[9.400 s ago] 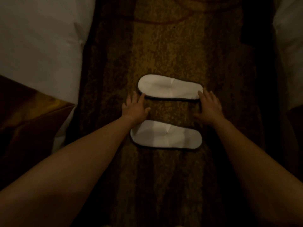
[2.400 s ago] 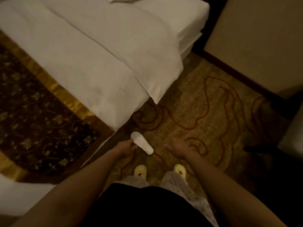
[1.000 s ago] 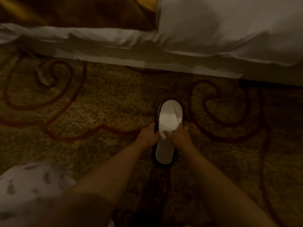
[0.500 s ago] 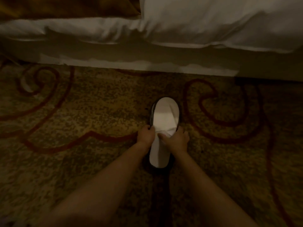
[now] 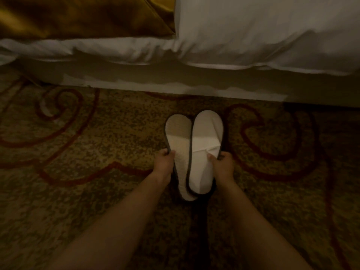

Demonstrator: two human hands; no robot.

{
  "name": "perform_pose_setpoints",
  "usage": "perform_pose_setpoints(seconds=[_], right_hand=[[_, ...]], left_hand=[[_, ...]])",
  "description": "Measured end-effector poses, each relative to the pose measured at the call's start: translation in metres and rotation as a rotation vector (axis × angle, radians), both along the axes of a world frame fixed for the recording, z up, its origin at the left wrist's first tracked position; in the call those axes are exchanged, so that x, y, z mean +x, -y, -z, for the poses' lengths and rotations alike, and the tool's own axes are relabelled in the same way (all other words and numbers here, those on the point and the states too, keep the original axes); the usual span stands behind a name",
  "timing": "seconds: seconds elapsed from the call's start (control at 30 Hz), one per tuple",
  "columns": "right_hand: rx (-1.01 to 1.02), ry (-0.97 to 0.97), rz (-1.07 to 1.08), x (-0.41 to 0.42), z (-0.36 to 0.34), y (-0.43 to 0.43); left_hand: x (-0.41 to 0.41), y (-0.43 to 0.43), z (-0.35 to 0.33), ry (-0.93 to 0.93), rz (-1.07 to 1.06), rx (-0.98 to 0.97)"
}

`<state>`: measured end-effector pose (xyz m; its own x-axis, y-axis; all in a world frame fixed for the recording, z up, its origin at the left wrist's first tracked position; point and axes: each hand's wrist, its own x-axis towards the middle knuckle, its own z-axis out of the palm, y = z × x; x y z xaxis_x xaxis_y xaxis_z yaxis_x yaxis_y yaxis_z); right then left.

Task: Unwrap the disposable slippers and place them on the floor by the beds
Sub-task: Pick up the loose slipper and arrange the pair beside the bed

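Slippers lie on the carpet [image 5: 97, 191] in front of us, near the side of the bed [image 5: 263, 36], with their toes pointing to the far side. We hold one in each hand. Our left hand [image 5: 163, 164] is closed on the outer edge of the left slipper [image 5: 176, 137], and our right hand [image 5: 224, 165] is closed on the outer edge of the right slipper [image 5: 206, 133], with the thumb pressing on its white top.

We think that a few things can go wrong from here. The two slippers overlap: the right one lies partly on the left one, more at the heels than at the toes. If we let go now, the pair will stay crossed and will not look tidy. If we pull them apart too fast, the thin upper can fold or crease, because it already shows a bent corner close to our right thumb. The slippers are also light, so a small push can turn them.

The slippers are flat, long and rounded at both ends. Their fabric is white and seems to have a fine waffle texture, and a dark band runs around each sole. The carpet is short and speckled, golden brown with red curling lines. The bedding is white and smooth, and a shiny golden cloth [image 5: 81, 16] lies on it at the far left.
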<state>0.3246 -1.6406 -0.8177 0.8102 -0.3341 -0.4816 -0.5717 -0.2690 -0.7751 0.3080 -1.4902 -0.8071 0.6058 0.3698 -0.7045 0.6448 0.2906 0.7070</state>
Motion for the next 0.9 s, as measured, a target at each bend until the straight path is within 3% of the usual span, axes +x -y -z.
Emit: perform_pose_setpoints(seconds=[0.1, 0.2, 0.3, 0.37, 0.43, 0.5, 0.6, 0.7, 0.8, 0.9], right_hand=[[-0.106, -0.001, 0.033, 0.010, 0.000, 0.016], [-0.232, -0.083, -0.075, 0.017, 0.002, 0.027], [-0.605, -0.155, -0.229, 0.014, -0.002, 0.022], [-0.799, 0.038, -0.292, 0.013, -0.010, 0.010], [-0.574, 0.181, -0.439, 0.015, -0.018, -0.008], [-0.144, 0.047, -0.631, 0.017, -0.026, -0.027], [0.193, 0.055, -0.593, 0.019, -0.039, -0.043], [0.310, 0.231, -0.521, 0.027, -0.053, -0.042], [0.338, 0.312, -0.598, 0.039, -0.065, -0.036], [0.176, 0.445, -0.690, 0.042, -0.064, -0.035]], left_hand=[[-0.004, -0.016, 0.000, -0.008, 0.008, 0.088], [-0.004, -0.030, -0.002, -0.018, -0.015, 0.053], [-0.004, -0.037, -0.003, -0.024, -0.045, 0.000], [-0.004, -0.039, -0.005, -0.025, -0.060, -0.034], [-0.003, -0.039, -0.008, -0.018, -0.054, -0.073], [0.001, -0.037, -0.011, 0.010, -0.018, -0.118], [0.006, -0.037, -0.022, 0.135, 0.022, -0.237], [0.013, -0.046, -0.030, 0.196, 0.001, -0.391], [0.017, -0.066, -0.039, 0.095, 0.046, -0.479], [0.018, -0.084, -0.056, 0.013, 0.199, -0.582]])
